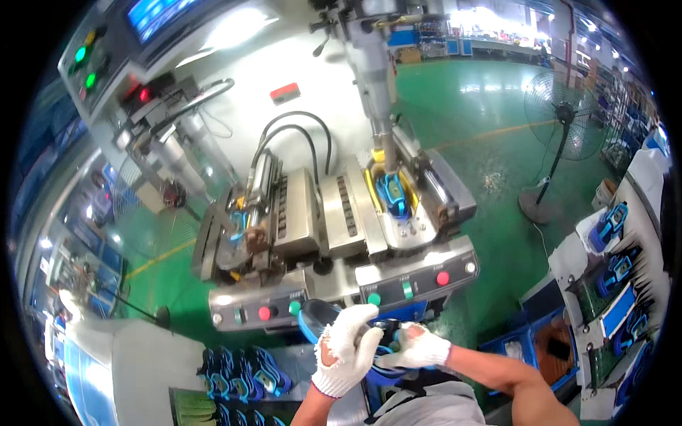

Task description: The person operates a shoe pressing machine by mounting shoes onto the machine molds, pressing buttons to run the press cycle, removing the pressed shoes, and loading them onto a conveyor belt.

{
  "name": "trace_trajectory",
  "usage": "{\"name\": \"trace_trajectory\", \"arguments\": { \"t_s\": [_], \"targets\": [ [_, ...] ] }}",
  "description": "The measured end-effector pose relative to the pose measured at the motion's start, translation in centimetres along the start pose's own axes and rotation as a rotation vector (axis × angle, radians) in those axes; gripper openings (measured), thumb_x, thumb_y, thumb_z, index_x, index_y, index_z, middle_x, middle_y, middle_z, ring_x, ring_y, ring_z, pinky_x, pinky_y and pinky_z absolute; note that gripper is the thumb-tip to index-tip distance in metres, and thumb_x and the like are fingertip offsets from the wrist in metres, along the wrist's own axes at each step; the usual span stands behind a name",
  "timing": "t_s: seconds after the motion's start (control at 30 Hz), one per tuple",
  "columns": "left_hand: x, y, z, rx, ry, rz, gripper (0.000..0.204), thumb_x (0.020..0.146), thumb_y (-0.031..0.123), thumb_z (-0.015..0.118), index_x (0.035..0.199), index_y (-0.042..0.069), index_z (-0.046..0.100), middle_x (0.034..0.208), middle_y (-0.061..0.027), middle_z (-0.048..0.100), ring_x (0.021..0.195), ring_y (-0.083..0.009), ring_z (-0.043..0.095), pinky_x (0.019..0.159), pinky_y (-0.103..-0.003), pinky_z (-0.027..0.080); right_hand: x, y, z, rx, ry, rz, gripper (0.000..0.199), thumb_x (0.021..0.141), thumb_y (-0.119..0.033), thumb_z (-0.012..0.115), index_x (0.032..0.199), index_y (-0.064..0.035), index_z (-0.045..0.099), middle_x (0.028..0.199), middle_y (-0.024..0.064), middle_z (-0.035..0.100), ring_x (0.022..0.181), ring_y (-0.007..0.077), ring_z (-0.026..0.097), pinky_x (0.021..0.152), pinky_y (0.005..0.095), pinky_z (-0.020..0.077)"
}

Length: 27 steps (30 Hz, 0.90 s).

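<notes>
Both my hands wear white knitted gloves and hold a blue and black shoe (313, 321) close to my body, at the machine's front edge. My left hand (347, 349) wraps its side, fingers pointing up and away. My right hand (416, 348) grips the opposite end, its fingertips partly hidden behind the shoe. Beyond them stands a two-station shoe machine (341, 280). In its right station a blue shoe (393, 197) sits under a vertical press rod (381, 106). Another blue piece (238, 221) shows in the left station, mostly covered by metal parts.
Green and red buttons line the machine's front panel (419, 278). Several blue and black shoes (245, 380) stand on a rack at lower left. More shoes (615, 273) hang on a conveyor at right, above a blue bin (522, 348). A pedestal fan (563, 113) stands at far right.
</notes>
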State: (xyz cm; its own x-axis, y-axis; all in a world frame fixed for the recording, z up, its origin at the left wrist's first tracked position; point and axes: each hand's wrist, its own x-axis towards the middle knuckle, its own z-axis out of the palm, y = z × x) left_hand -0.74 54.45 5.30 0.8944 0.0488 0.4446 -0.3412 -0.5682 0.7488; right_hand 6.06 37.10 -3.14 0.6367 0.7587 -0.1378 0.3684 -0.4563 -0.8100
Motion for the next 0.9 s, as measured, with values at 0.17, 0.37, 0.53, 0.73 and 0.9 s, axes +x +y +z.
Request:
{"name": "trace_trajectory", "arguments": {
  "t_s": [0.17,0.37,0.53,0.73,0.9],
  "targets": [
    [12.5,-5.0,6.7,-0.037,0.173,0.014,0.042,0.096,0.010,0.069,0.135,0.000,0.057,0.118,-0.0188,0.065,0.107,-0.0246,0.067,0.095,-0.038,0.053,-7.5,6.9,-4.5,0.554,0.190,0.683,0.066,0.072,-0.056,0.087,0.095,0.0049,0.073,0.071,0.0065,0.066,0.062,0.0158,0.058,0.060,0.0340,0.0508],
    [28.4,-19.4,20.2,0.259,0.053,-0.525,0.082,0.088,0.051,0.071,0.142,-0.008,0.047,0.134,-0.0288,0.061,0.123,-0.0407,0.062,0.107,-0.044,0.047,-12.9,9.9,-8.0,1.046,0.604,0.654,0.038,0.081,-0.015,0.083,0.110,0.0033,0.066,0.086,0.0033,0.065,0.060,0.0096,0.057,0.048,0.0283,0.0431],
    [36.2,-27.1,25.4,0.455,0.001,-0.757,0.085,0.077,0.051,0.078,0.129,-0.011,0.051,0.128,-0.0341,0.064,0.120,-0.0433,0.065,0.106,-0.044,0.049,-15.0,10.1,-8.1,1.212,0.828,0.745,0.026,0.081,-0.007,0.082,0.103,-0.0060,0.068,0.066,-0.0032,0.058,0.049,0.0072,0.050,0.043,0.0257,0.0356],
    [40.4,-25.7,24.4,0.250,-0.155,-0.705,0.036,0.077,0.032,0.080,0.089,-0.002,0.074,0.089,-0.0166,0.076,0.083,-0.0238,0.074,0.076,-0.037,0.057,-12.5,11.4,-9.0,1.138,0.883,0.804,0.025,0.086,-0.014,0.080,0.069,-0.0077,0.063,0.060,0.0001,0.057,0.044,0.0098,0.049,0.041,0.0268,0.0341],
    [34.1,-25.0,15.3,-0.172,-0.007,-0.689,0.046,0.080,0.029,0.083,0.113,0.001,0.070,0.097,-0.0096,0.075,0.084,-0.0177,0.070,0.078,-0.034,0.056,-6.5,10.9,-13.8,1.023,0.818,0.685,0.025,0.089,-0.016,0.080,0.073,-0.0081,0.063,0.060,-0.0009,0.055,0.043,0.0085,0.047,0.040,0.0266,0.0315]
  ]
}}
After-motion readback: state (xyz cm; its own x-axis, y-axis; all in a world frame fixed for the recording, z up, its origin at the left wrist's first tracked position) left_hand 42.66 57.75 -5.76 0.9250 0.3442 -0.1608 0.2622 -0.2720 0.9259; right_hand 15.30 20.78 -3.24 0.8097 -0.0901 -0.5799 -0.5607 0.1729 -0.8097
